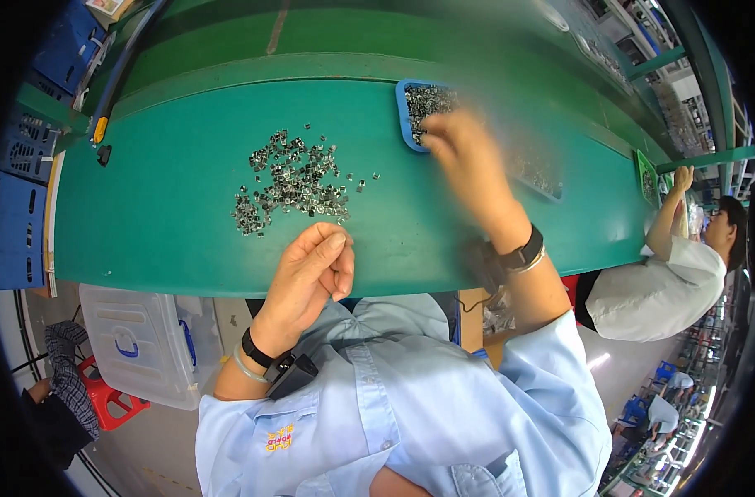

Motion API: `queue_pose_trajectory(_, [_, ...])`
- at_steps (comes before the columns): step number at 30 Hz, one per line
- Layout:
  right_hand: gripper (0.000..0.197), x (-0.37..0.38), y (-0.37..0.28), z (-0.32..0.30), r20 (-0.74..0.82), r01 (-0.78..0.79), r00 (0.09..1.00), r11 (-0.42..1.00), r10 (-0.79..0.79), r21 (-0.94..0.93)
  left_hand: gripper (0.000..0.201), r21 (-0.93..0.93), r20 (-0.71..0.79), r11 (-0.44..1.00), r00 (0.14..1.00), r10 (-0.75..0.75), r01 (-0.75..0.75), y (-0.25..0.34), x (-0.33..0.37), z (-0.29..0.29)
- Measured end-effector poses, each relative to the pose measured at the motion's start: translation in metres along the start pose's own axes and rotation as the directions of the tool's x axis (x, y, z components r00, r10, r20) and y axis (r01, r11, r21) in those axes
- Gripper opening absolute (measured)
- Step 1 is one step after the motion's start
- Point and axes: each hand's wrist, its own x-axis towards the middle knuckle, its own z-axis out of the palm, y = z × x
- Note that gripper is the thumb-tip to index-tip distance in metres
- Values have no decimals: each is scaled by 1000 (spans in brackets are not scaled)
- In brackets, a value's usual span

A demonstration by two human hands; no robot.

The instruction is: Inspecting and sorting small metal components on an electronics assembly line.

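Shirt fabric, light blue, lies nearest to us, on the near side of our landmark, the blue tray. On the chest, left of and nearer than the tray, we see stitched lettering in yellow and pink. We hold the left hand left of and nearer than the tray, well apart from it: fingers curled, thumb set against the forefinger. We cannot tell whether a part is pinched between them. Left of the tray, loose small parts, dark and silvery, are scattered on the green work surface. Right of the tray, we note a blurred container. Our right hand, also blurred, is at the tray's right side, thumb and forefinger bent over the small parts inside; we cannot tell whether they grip one. Far right of the tray, a co-worker has one hand raised.
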Motion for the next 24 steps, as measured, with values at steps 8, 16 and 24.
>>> queue_pose_trajectory(8, [11,-18,-26,34,322,-14,945,992,53,-123,15,-29,6,999,1000,-31,31,2,5,-3])
queue_pose_trajectory(16, [11,-12,-23,29,312,-147,942,989,128,36,15,-16,26,999,999,-41,42,7,6,-2])
queue_pose_trajectory(24, [13,89,-25,91,264,150,940,955,-218,255,14,-126,189,988,980,-67,91,2,6,-18])
